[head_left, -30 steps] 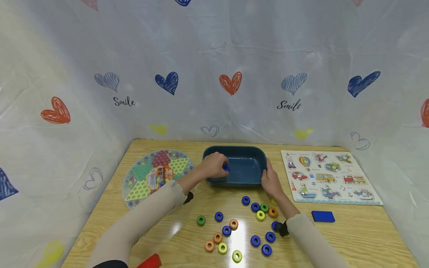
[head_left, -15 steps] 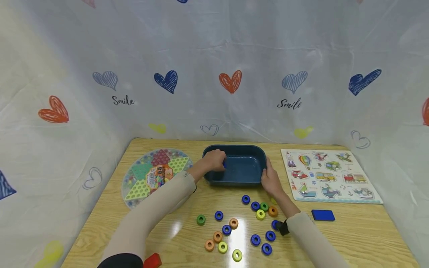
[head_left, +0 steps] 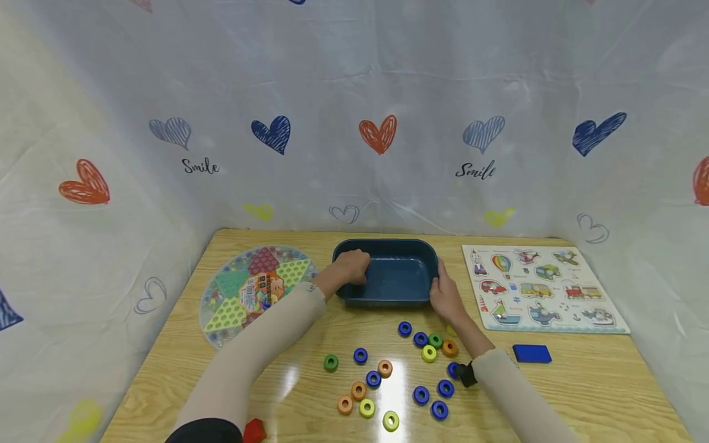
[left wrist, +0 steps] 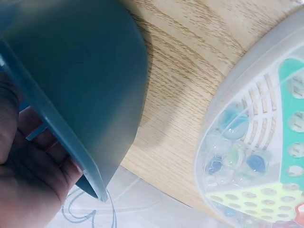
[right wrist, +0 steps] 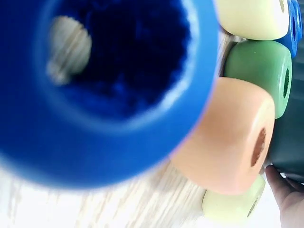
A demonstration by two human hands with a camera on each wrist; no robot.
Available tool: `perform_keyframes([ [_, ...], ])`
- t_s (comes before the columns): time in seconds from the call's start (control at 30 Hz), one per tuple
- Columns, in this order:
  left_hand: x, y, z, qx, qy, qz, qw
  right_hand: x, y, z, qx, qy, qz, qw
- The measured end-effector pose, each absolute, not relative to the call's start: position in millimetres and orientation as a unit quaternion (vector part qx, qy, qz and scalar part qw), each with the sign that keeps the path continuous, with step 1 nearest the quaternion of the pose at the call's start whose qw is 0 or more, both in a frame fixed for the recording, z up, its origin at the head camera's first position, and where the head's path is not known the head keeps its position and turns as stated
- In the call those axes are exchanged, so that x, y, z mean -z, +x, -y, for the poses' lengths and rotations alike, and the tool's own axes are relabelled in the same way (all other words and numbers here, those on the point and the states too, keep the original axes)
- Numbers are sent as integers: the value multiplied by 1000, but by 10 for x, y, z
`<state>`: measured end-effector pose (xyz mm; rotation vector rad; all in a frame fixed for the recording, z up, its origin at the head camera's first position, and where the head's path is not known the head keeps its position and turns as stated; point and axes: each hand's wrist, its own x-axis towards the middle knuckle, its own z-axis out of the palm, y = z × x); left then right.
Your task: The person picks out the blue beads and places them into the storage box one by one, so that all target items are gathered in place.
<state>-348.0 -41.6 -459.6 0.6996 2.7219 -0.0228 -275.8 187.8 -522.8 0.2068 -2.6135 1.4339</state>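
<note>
My left hand (head_left: 352, 267) reaches over the left rim of a dark teal plastic bin (head_left: 401, 280), with its fingers curled down inside. In the left wrist view a bit of blue, part of a ring bead (left wrist: 35, 132), shows between those fingers; the head view hides it behind the hand. At the bin's other end my right hand (head_left: 447, 300) grips the side wall, thumb near the front corner. Loose ring beads lie in front of the bin: several blue ones (head_left: 421, 395), plus orange (head_left: 384, 368), yellow (head_left: 391, 421) and green (head_left: 330, 363).
To the left lies a round Chinese checkers board (head_left: 229, 314) with marbles under clear wrap. A picture puzzle board (head_left: 523, 307) and a blue block (head_left: 532, 353) are on the right. The red block (head_left: 255, 431) sits at the front edge, beside my left sleeve.
My left hand has sunk slightly deeper into the bin, and the blue bead has passed from sight in the head view. The right hand keeps its grip on the bin.
</note>
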Motion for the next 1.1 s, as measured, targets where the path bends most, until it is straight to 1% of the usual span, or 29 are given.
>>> perform_keyframes([
  [0.37, 4539, -3464, 517, -37, 263, -954, 137, 5193, -2743, -1871, -473, 62, 877, 67],
  [0.53, 4485, -3408, 543, -38, 279, -952, 117, 5199, -2741, -1870, -470, 59, 878, 65],
  [0.6, 4451, -3368, 548, -40, 286, -950, 117, 5202, -2743, -1868, -471, 60, 878, 67],
  [0.8, 4340, -3183, 540, -45, 329, -938, 102, 5204, -2743, -1881, -469, 60, 878, 69],
  [1.1, 4249, -2793, 526, -31, 415, -908, 50, 5205, -2739, -1875, -473, 66, 876, 69],
])
